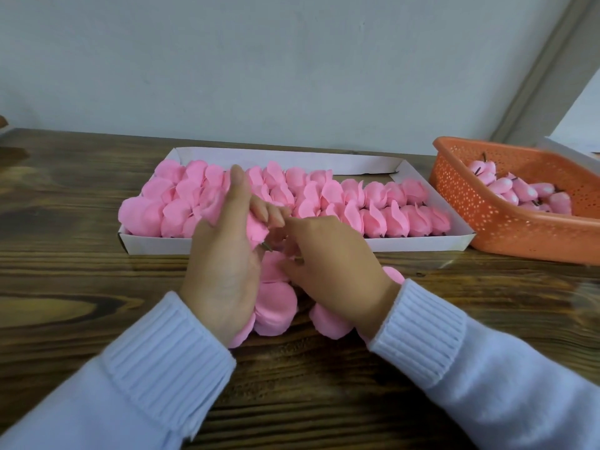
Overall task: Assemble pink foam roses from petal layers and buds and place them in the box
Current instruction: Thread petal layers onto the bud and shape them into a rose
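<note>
L hand (227, 248) grips a part-built rose (256, 229), grip of R hand (331, 254) we can't tell; box (422, 244) mostly filled, yet loose petals (276, 306) & buds (506, 187) remain.

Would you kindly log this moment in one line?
left hand grips rose | right hand at petals | box part filled | basket holds buds

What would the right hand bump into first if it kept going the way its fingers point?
The pink rose gripped in the left hand. The right hand points leftward at it and seems almost touching, though depth is hard to judge.
</note>
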`<state>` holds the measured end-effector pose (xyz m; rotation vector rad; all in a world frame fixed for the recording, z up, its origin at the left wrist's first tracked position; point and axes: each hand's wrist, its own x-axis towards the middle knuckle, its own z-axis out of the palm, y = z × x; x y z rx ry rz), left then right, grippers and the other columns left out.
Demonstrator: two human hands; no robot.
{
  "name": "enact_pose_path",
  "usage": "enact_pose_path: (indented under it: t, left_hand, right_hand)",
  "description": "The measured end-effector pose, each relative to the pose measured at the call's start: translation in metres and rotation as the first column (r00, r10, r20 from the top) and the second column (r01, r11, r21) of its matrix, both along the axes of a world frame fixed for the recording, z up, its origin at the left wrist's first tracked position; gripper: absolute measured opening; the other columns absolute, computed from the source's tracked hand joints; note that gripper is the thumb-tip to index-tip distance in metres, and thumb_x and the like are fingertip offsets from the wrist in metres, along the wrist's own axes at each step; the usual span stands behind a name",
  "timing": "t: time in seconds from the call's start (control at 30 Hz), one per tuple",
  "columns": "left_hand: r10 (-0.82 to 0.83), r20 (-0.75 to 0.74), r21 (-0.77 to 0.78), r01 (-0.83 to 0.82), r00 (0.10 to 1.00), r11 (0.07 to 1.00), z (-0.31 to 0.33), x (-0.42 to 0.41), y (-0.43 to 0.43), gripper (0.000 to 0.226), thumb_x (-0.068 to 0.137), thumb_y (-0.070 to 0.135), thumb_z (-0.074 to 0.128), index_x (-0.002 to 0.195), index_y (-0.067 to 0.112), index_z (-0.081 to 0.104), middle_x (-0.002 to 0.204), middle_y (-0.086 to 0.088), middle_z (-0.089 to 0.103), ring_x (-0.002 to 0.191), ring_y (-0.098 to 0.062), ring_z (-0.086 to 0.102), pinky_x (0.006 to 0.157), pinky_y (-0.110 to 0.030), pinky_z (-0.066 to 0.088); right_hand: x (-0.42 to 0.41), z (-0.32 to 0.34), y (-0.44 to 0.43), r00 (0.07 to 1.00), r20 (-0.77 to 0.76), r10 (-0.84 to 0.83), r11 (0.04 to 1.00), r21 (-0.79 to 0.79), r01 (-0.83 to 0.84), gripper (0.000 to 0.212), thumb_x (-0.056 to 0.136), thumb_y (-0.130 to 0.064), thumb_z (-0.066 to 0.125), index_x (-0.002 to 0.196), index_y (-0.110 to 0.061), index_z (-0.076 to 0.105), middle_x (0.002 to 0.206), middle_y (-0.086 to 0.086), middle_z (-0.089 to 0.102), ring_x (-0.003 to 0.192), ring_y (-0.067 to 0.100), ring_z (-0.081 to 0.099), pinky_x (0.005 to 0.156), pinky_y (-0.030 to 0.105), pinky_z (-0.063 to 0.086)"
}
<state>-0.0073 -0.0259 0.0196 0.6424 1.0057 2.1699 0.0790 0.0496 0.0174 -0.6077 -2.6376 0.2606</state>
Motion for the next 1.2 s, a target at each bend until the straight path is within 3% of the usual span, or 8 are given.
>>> enact_pose_path:
  t: [0.17,0.27,0.43,0.63,0.93,1.0,1.1,1.2]
  left_hand:
    - [0.024,-0.140,0.002,-0.024,0.990,1.000,0.003,0.007,-0.004,0.043,0.072,0.055,0.049,0.043,0.024,0.052,0.052,0.006,0.057,0.070,-0.012,0.064,0.080,-0.035,0.048]
    - [0.042,-0.135,0.021,-0.040,0.990,0.999,0.004,0.007,-0.004,0.045,0.074,0.054,0.047,0.042,0.023,0.051,0.054,0.005,0.058,0.067,-0.011,0.062,0.075,-0.027,0.050]
    - [0.068,-0.121,-0.001,-0.068,0.990,0.998,0.000,0.004,-0.003,0.056,0.088,0.057,0.042,0.043,0.025,0.053,0.058,0.008,0.061,0.071,-0.008,0.064,0.076,-0.029,0.050]
    - [0.042,-0.196,-0.022,-0.047,0.980,0.999,-0.002,0.009,-0.001,0.054,0.086,0.054,0.038,0.043,0.027,0.055,0.060,0.010,0.063,0.081,-0.007,0.066,0.089,-0.035,0.040]
    - [-0.015,-0.232,-0.138,-0.017,0.973,0.990,-0.006,0.016,-0.005,0.054,0.082,0.060,0.039,0.044,0.024,0.054,0.083,0.002,0.070,0.092,-0.014,0.064,0.099,-0.045,0.040]
    - [-0.032,-0.219,-0.113,0.007,0.975,0.994,-0.007,0.016,-0.006,0.054,0.083,0.059,0.040,0.045,0.024,0.054,0.084,-0.001,0.069,0.095,-0.020,0.064,0.102,-0.054,0.040]
    - [-0.024,-0.220,-0.116,-0.002,0.975,0.993,-0.007,0.018,-0.007,0.053,0.082,0.059,0.040,0.045,0.023,0.054,0.080,0.000,0.068,0.090,-0.018,0.064,0.099,-0.050,0.043]
    - [-0.024,-0.211,-0.130,-0.004,0.977,0.992,-0.004,0.022,-0.008,0.054,0.079,0.061,0.042,0.043,0.023,0.054,0.076,0.002,0.068,0.081,-0.006,0.066,0.079,-0.028,0.044]
  right_hand:
    - [-0.002,0.001,0.006,0.999,-0.002,0.047,0.996,-0.070,-0.047,0.007,0.084,-0.012,0.062,0.085,-0.013,0.069,0.083,0.002,0.062,0.083,0.019,0.055,0.073,0.026,0.041]
    - [0.002,0.013,0.008,0.990,-0.138,-0.019,0.936,-0.349,-0.031,0.021,0.087,-0.006,0.057,0.070,-0.018,0.052,0.066,-0.008,0.050,0.060,0.005,0.047,0.057,0.012,0.037]
    - [0.027,0.032,0.021,0.871,-0.370,-0.324,0.326,-0.908,-0.264,0.017,0.096,-0.006,0.049,0.079,-0.011,0.051,0.073,0.005,0.061,0.067,0.016,0.062,0.061,0.029,0.054]
    - [0.058,0.018,0.028,0.688,-0.532,-0.494,0.133,-0.828,-0.545,0.009,0.087,-0.014,0.054,0.079,-0.010,0.055,0.094,0.012,0.065,0.090,0.026,0.064,0.084,0.045,0.053]
    - [0.062,0.008,0.033,0.615,-0.628,-0.477,0.040,-0.714,-0.699,0.015,0.082,-0.025,0.058,0.075,-0.016,0.068,0.080,-0.003,0.068,0.078,0.012,0.065,0.065,0.029,0.056]
    - [0.065,0.004,0.034,0.677,-0.633,-0.377,0.170,-0.765,-0.621,0.006,0.079,-0.010,0.066,0.079,-0.014,0.061,0.082,-0.003,0.067,0.078,0.011,0.063,0.064,0.027,0.055]
    - [0.065,-0.004,0.032,0.875,-0.414,-0.251,0.754,-0.650,-0.091,0.030,0.075,0.005,0.073,0.083,-0.020,0.061,0.091,-0.005,0.066,0.080,0.009,0.061,0.072,0.027,0.051]
    - [0.063,-0.005,0.026,0.893,-0.398,-0.212,0.892,-0.453,0.010,0.056,0.073,0.001,0.075,0.112,-0.034,0.054,0.116,-0.018,0.054,0.094,0.010,0.060,0.082,0.028,0.051]
